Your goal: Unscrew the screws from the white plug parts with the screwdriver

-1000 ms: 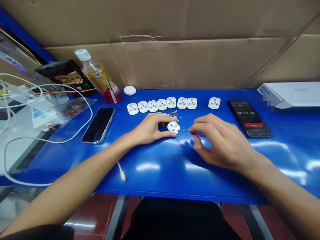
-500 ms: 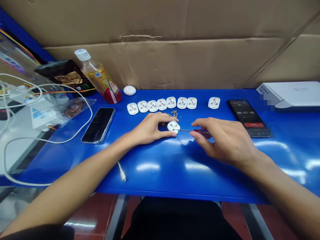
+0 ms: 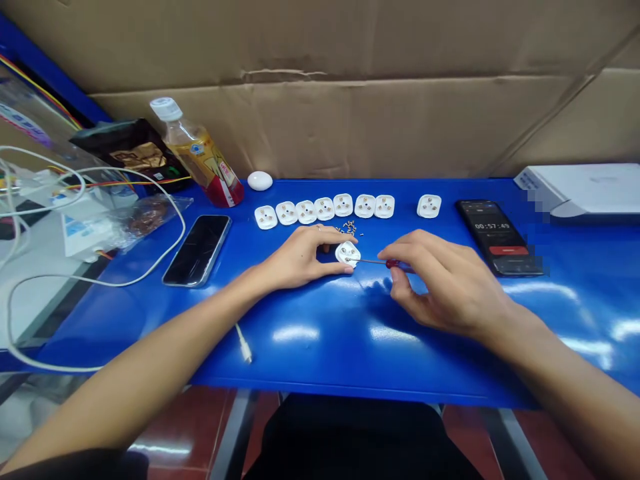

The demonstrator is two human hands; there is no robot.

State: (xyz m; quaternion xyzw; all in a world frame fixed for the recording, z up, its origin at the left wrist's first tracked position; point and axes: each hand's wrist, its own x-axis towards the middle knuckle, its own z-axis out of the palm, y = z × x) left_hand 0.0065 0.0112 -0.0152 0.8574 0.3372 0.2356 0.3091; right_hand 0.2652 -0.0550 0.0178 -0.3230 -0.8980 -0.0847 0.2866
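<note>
My left hand (image 3: 300, 257) is closed around a white plug base (image 3: 349, 252), a small rounded-square plastic piece with brass-coloured terminals, and pins it to the table between thumb and fingers. My right hand (image 3: 443, 277) grips a screwdriver (image 3: 373, 261) by its red handle. The thin shaft points left, and its tip meets a terminal on the near side of the base. Just behind my left fingers lies a small pile of brass-coloured screws (image 3: 351, 227). Farther back stands a row of similar white plug bases (image 3: 325, 209), with one more base (image 3: 429, 206) apart at the right.
A dark phone (image 3: 197, 250) and a white cable (image 3: 244, 347) lie on the left. A drink bottle (image 3: 203, 157) and a white oval case (image 3: 260, 181) stand at the back. On the right are a phone showing a timer (image 3: 497, 237) and a white box (image 3: 590, 190).
My right fingers have shifted and turned on the screwdriver handle, the thumb moving slightly right. The screwdriver tip stays at the same terminal. My left hand and the plug base hold still.
</note>
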